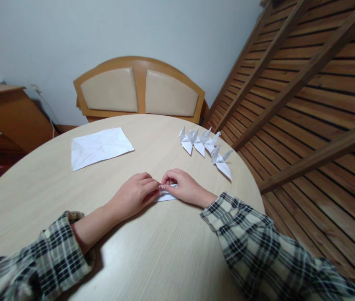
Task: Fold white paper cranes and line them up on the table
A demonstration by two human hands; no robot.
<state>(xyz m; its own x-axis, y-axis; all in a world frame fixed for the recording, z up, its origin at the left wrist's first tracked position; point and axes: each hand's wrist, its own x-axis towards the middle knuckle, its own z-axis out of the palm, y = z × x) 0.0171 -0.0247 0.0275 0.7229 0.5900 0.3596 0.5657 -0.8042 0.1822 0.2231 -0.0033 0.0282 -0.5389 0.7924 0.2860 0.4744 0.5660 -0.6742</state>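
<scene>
On the table in front of me lies a small piece of white folded paper (167,196), partly covered by both hands. My left hand (138,191) rests at its left end, fingers pressed together and closed on the paper's edge. From the right, my right hand (185,187) pinches the same paper between thumb and forefinger, the other fingers curled. The two hands' fingertips nearly meet over it. Which fold lies under the fingers is hidden.
Several white paper cranes (200,144) stand at the table's right rear. A creased white paper sheet (102,146) lies at the left rear. Beyond the round table (146,251) are a padded wooden headboard (141,90), a slatted wooden panel (305,104) and a wooden cabinet (11,113).
</scene>
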